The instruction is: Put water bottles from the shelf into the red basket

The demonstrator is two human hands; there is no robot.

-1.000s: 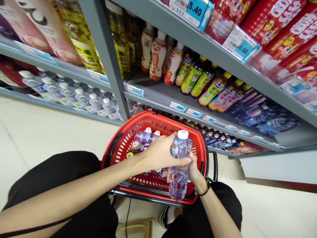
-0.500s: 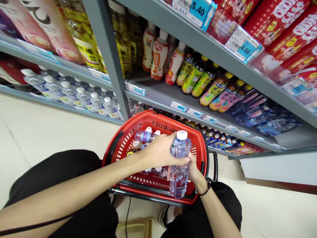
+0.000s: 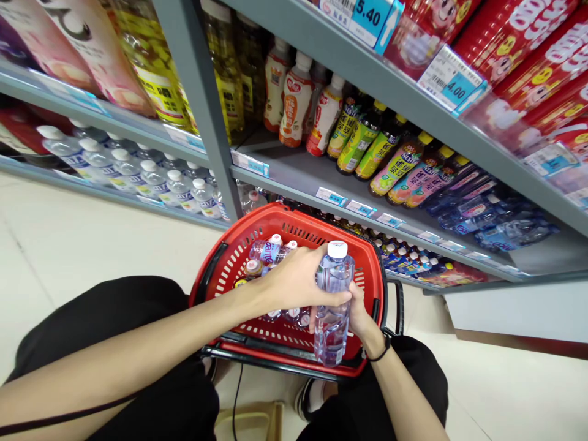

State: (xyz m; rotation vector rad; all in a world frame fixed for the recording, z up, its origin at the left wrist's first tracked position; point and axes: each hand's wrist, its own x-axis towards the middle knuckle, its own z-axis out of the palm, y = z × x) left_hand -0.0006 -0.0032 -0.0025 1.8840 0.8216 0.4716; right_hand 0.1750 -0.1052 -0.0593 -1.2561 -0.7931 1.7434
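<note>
A clear water bottle [image 3: 333,331] with a white cap stands nearly upright over the right side of a red shopping basket [image 3: 275,213]. Both hands grip it. My left hand [image 3: 298,275] is wrapped round its upper part from the left, thumb across the front. From the right, my right hand [image 3: 359,309] holds its middle, with the fingers partly hidden behind the bottle. Several bottles lie in the basket below, among them a clear one with a purple-lettered label [image 3: 266,250] and a brown-capped one [image 3: 253,267]; my left forearm hides part of them.
Grey shelving [image 3: 294,168] stands beyond the basket, holding several tea bottles [image 3: 395,168], white-capped water bottles [image 3: 154,177] and red packs [image 3: 514,43]. The basket's black handle [image 3: 399,306] sticks out at its right. A beige stool [image 3: 257,416] is between my feet on the tiled floor.
</note>
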